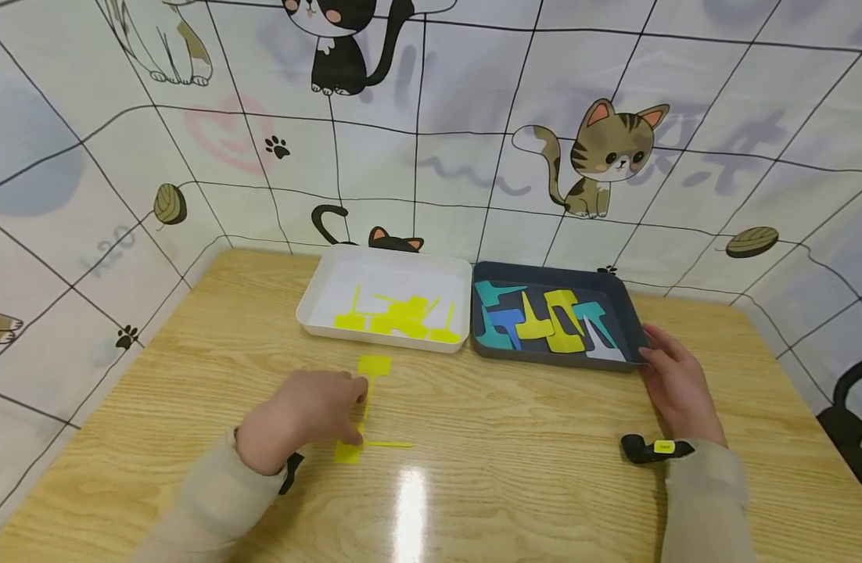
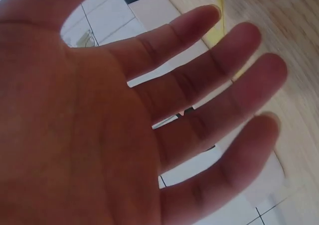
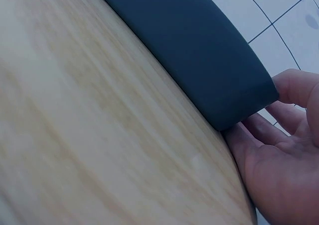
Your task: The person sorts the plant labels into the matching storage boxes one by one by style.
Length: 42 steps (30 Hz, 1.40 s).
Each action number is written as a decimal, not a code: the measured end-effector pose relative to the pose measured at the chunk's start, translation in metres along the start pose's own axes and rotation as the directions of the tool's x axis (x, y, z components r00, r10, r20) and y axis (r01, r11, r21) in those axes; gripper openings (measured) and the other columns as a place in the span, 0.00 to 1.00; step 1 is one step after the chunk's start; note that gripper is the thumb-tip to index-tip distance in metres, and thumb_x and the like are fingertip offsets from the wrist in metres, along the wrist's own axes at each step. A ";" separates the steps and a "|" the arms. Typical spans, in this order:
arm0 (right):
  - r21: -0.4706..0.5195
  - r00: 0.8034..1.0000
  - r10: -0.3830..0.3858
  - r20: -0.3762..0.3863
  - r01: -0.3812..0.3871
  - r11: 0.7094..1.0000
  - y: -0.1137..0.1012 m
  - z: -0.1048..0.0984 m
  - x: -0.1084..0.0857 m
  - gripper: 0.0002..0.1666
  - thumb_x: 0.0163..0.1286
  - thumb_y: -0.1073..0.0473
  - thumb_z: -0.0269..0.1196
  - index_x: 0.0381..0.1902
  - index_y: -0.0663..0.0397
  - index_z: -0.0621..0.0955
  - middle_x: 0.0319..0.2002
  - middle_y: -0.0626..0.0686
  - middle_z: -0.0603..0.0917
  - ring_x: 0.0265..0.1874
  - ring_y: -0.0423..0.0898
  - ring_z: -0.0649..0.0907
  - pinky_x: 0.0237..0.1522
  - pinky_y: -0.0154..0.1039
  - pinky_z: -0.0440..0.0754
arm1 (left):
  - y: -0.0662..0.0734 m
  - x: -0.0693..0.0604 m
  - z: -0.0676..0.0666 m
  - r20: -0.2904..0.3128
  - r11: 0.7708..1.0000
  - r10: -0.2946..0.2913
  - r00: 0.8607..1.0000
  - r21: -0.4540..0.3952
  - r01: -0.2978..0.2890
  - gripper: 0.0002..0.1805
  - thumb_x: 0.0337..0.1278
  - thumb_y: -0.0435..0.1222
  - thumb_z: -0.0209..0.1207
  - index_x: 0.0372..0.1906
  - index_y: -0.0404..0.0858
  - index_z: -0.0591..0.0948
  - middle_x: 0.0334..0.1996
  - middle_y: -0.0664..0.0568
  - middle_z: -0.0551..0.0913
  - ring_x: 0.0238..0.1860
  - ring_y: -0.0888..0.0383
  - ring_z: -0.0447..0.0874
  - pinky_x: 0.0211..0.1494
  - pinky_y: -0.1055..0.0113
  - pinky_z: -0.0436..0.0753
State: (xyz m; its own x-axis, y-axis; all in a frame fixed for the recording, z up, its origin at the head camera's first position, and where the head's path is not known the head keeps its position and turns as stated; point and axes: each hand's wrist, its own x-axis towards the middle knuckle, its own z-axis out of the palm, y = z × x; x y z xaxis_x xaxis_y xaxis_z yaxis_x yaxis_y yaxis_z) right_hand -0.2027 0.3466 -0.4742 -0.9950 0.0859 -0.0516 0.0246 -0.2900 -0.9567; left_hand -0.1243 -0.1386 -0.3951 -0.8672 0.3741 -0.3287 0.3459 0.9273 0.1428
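My left hand [image 1: 307,414] hovers over the wooden table, its fingers spread and fairly straight in the left wrist view, nothing in the palm [image 2: 79,130]. Beside its fingertips lie yellow T-shaped plant labels: one [image 1: 375,365] points its stem toward me, another [image 1: 348,452] has its stem to the right. Whether the fingertips touch them I cannot tell. At the right, my right hand [image 1: 677,383] grips the near right corner of a dark grey tray [image 1: 544,359], thumb at the rim. The right wrist view shows that hand [image 3: 284,150] against the tray's outer wall [image 3: 199,56].
A white tray [image 1: 382,264] with several yellow labels [image 1: 403,317] stands left of the dark tray. Inside the dark one lie teal [image 1: 497,292], blue [image 1: 507,319], yellow [image 1: 536,327] and pale [image 1: 603,349] labels. Behind both rises a cat-patterned sheet [image 1: 445,164].
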 end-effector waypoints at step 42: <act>0.126 0.996 -0.063 0.066 0.054 0.991 0.001 -0.001 0.000 0.35 0.64 0.72 0.52 0.67 0.62 0.55 0.62 0.56 0.56 0.56 0.42 0.67 0.51 0.28 0.69 | 0.009 -0.004 0.016 -0.033 0.988 0.123 0.992 -0.087 -0.125 0.23 0.34 0.43 0.70 0.34 0.45 0.68 0.16 0.60 0.67 0.18 0.63 0.62 0.21 0.68 0.67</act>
State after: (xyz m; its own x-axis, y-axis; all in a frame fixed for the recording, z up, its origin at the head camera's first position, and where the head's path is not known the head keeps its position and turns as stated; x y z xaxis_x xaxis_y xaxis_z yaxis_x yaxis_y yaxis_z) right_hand -0.2027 0.3476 -0.4761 -0.9988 0.0411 0.0279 -0.0421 -0.4028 -0.9143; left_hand -0.1120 -0.1319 -0.4078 -0.8293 0.4847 -0.2780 0.4194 0.8687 0.2635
